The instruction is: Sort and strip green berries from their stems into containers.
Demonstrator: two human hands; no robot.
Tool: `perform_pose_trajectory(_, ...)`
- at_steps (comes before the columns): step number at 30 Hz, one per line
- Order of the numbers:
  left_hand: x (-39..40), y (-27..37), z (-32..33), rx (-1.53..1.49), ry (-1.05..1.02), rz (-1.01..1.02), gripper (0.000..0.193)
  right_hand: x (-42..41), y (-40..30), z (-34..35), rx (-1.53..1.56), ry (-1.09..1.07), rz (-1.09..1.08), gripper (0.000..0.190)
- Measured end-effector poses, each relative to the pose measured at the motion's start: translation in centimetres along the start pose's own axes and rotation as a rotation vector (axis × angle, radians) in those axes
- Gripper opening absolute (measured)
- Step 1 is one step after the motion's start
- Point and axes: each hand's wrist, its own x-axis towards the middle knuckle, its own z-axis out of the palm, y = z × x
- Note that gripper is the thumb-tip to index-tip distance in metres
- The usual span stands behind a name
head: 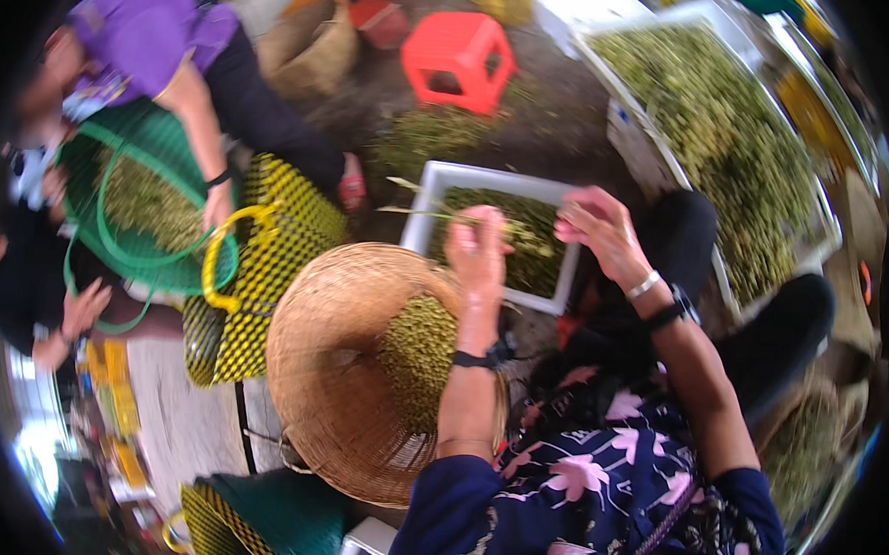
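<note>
My left hand (479, 242) is closed around a few thin green plant stems (417, 212), whose bare ends stick out to the left and whose seed-bearing tips (529, 240) point right. Across from it, my right hand (597, 228) is raised with its fingertips pinched together; whether anything small sits between them cannot be made out. Below both hands stands a white foam box (493, 177) with green plant matter inside. A woven bamboo basket (322, 346) leans at my left forearm, a heap of small green seeds or berries (417, 358) in it.
A red plastic stool (454, 51) stands beyond the box. At right, a large white tray (662, 149) is heaped with green plants. To the left are a yellow-and-black woven bag (274, 270), a green basket (112, 226) and a person in purple (153, 38); another person's hand (86, 306) shows lower.
</note>
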Motion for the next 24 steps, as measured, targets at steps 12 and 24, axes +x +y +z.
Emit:
perform_pose_trajectory(12,0.4,0.1,0.7,0.071,0.007,-0.082,0.013,3.4,1.2,-0.8,-0.601,-0.186,-0.322,0.028)
perform_pose_trajectory(24,0.0,-0.4,2.3,0.202,-0.067,-0.082,0.014,1.7,1.6,-0.5,-0.172,-0.396,0.040,0.024)
